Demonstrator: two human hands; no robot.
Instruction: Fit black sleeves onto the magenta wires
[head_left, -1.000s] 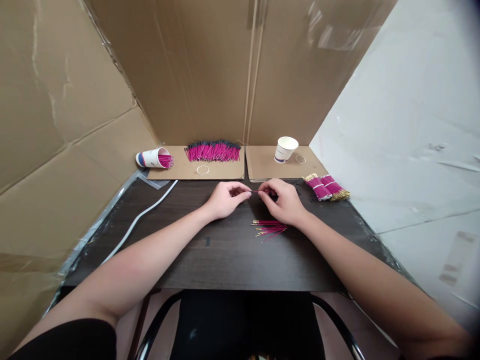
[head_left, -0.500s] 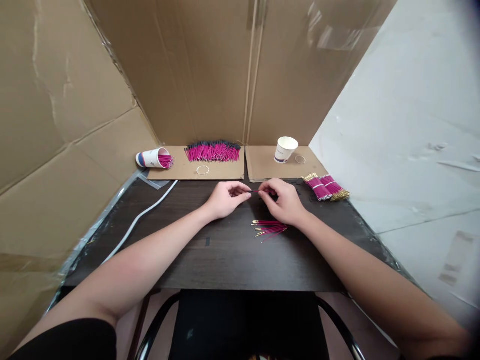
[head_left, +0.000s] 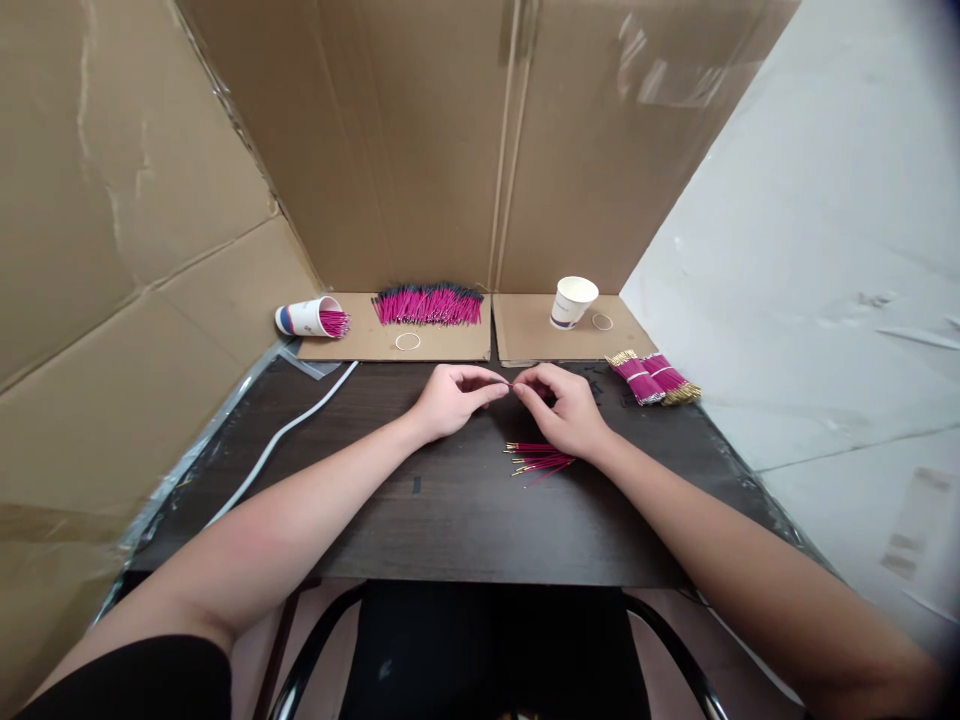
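Observation:
My left hand (head_left: pixel 456 402) and my right hand (head_left: pixel 564 408) meet fingertip to fingertip above the dark table. Each is closed in a pinch on one thin pink wire (head_left: pixel 511 385), of which only a sliver shows between them. The left fingers cover its dark end; the right fingers hide the rest. Under and in front of my right hand lie several loose pink wires (head_left: pixel 541 460) with gold-coloured tips. Small black pieces (head_left: pixel 594 385) are scattered on the table just beyond that hand, partly hidden by it.
Pink wires with black ends (head_left: pixel 427 305) lie in a wide row on cardboard. A tipped paper cup (head_left: pixel 300 318) holds more wires; another cup (head_left: pixel 574 303) stands upright. Banded wire bundles (head_left: pixel 652 380) lie at right, a white cable (head_left: pixel 292 425) at left. Cardboard walls (head_left: pixel 390 140) enclose the table.
My hands have drawn closer together, so less of the pink wire shows between the fingertips. The view has shifted slightly; the things on the table have stayed put.

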